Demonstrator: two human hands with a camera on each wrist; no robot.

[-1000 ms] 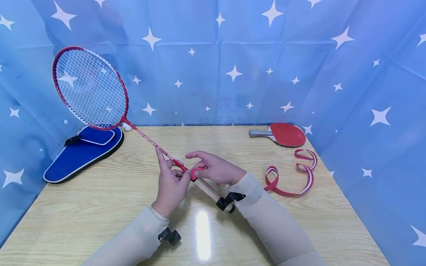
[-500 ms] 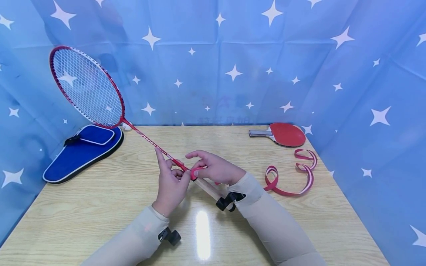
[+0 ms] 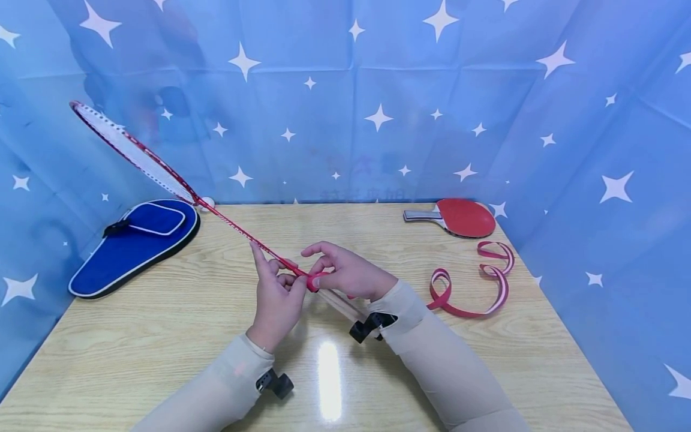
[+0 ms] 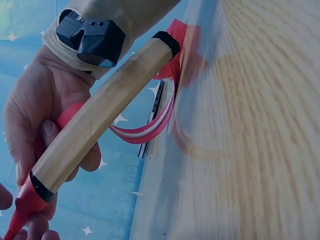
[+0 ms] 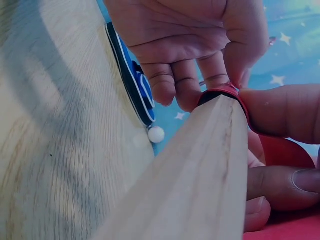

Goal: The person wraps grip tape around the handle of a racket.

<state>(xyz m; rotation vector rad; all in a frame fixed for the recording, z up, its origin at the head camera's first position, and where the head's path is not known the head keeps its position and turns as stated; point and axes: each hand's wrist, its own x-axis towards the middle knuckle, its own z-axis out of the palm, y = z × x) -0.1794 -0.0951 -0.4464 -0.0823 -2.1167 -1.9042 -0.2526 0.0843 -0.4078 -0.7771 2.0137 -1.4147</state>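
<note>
A red-and-white badminton racket [image 3: 232, 224] is held aslant over the table, its head at the upper left and seen almost edge-on. My left hand [image 3: 276, 306] pinches it at the red cone, index finger stretched along the shaft. The bare wooden handle [image 4: 105, 110] has black bands at both ends. My right hand [image 3: 353, 273] pinches a red grip tape [image 5: 285, 150] between thumb and fingers at the cone end of the handle, where the tape lies against the wood. From that hand the tape [image 4: 145, 132] hangs down in a curve toward the table.
More of the tape curls over the table's right side. Behind it lies a red table tennis bat [image 3: 466, 218]. A blue bat case [image 3: 143, 246] lies at the left, with a white ball [image 3: 207, 204] by its far end. A starry blue curtain [image 3: 324, 120] surrounds the table.
The racket has turned about its long axis; its head has gone from a wide oval to a narrow, nearly edge-on shape. Both hands have stayed almost in place.
</note>
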